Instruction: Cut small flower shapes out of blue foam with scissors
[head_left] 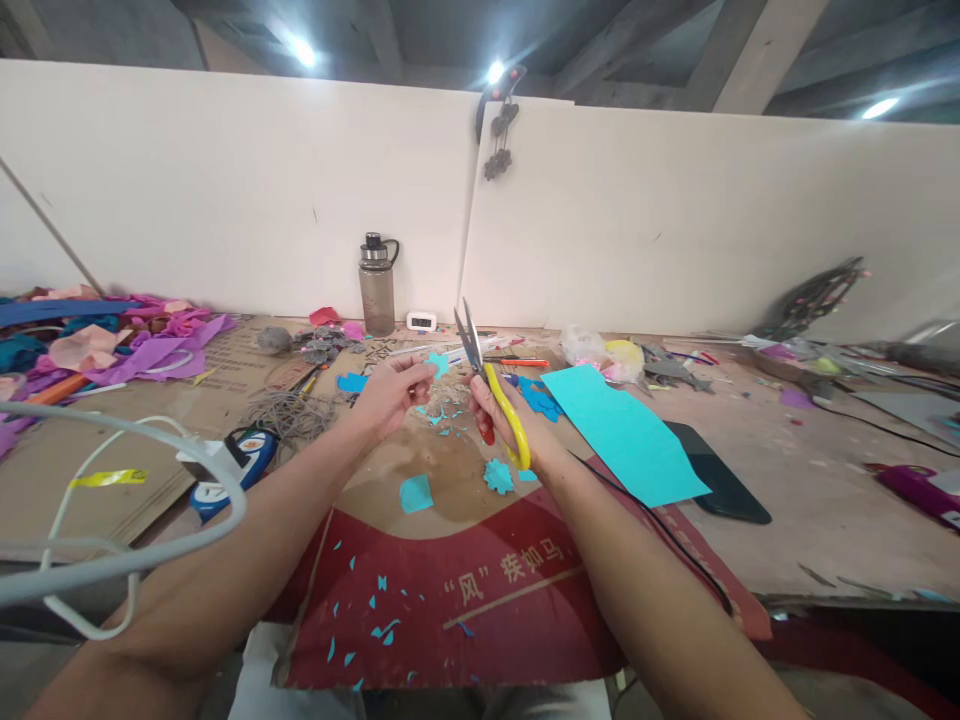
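Note:
Between thumb and fingers, my left hand (391, 396) pinches a small turquoise flower cutout (437, 363). My right hand (491, 402) is closed round scissors (511, 415) with yellow handles, their blades pointing up and slightly parted, just right of the cutout. Below the hands, a scalloped turquoise flower (498, 477) and a squarish turquoise piece (416, 493) lie on the cardboard (450, 528). Turquoise snippets are scattered under the hands and over the red part of the cardboard. A large turquoise sheet (624, 433) lies to the right, partly over a dark phone-like slab (724, 480).
A water bottle (377, 285) and a small white clock (421, 321) stand by the white partition (240, 190). Coloured scraps (135, 345) pile up at left, near a blue tape measure (234, 474). A pale cable loop (225, 490) crosses the left foreground.

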